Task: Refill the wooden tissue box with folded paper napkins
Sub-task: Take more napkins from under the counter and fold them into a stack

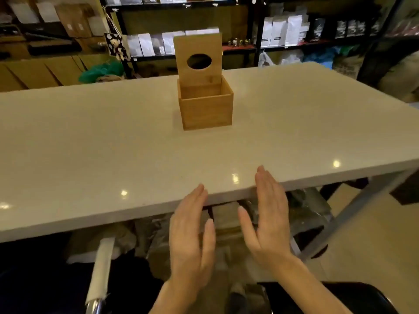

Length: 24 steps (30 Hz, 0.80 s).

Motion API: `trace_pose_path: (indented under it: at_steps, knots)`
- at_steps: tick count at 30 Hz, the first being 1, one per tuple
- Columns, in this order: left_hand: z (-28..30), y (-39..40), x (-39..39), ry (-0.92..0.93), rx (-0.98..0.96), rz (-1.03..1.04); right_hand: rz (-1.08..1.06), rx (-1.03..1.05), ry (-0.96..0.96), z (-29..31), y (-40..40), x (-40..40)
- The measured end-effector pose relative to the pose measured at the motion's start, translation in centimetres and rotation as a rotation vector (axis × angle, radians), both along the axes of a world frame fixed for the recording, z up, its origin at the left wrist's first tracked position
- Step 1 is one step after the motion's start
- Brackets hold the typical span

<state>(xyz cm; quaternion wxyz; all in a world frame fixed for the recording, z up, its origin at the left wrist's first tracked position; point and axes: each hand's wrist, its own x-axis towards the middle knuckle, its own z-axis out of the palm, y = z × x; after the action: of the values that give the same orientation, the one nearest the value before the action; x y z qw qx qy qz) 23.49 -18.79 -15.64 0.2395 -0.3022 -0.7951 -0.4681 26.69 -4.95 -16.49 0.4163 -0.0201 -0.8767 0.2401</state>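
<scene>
- Left hand (190,243) and right hand (267,216): hovering at the worktop's (90,155) near edge, palms facing, fingers straight, each grip holding nothing.
- Wooden tissue box (206,109): sitting mid-worktop, well apart from hands; lid (197,57) with oval hole standing upright.
- Shelves (283,30) behind: carrying white and dark bags; label writing unreadable.

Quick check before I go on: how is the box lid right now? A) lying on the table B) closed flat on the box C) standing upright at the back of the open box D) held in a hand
C: the lid, with its oval hole, stands upright at the rear of the open wooden box; both hands are empty, near the table edge.
</scene>
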Motion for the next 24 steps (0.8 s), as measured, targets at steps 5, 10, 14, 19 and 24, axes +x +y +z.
trace_pose_path:
  at_steps: [5, 10, 14, 19, 24]
  knots:
    - [-5.8, -1.8, 1.2, -0.097, -0.215, 0.100, -0.084, 0.014, -0.129, -5.9, -1.0, 1.7]
    - [-11.7, -1.9, 0.0, -0.259, -0.524, 0.152, -0.057, 0.016, -0.307, -11.1, -0.8, 1.1]
    - [-15.9, -1.3, -2.4, -0.348, -0.675, 0.139, -0.081, 0.072, -0.446, -15.3, 0.3, -0.5]
    - [-21.3, -0.7, -6.0, -0.439, -0.789, 0.152, -0.056, 0.130, -0.658, -21.3, 2.6, -3.7]
    - [-27.1, 0.4, -10.7, -0.468, -0.940, 0.060, -0.035, 0.220, -0.764, -26.5, 5.1, -7.5]
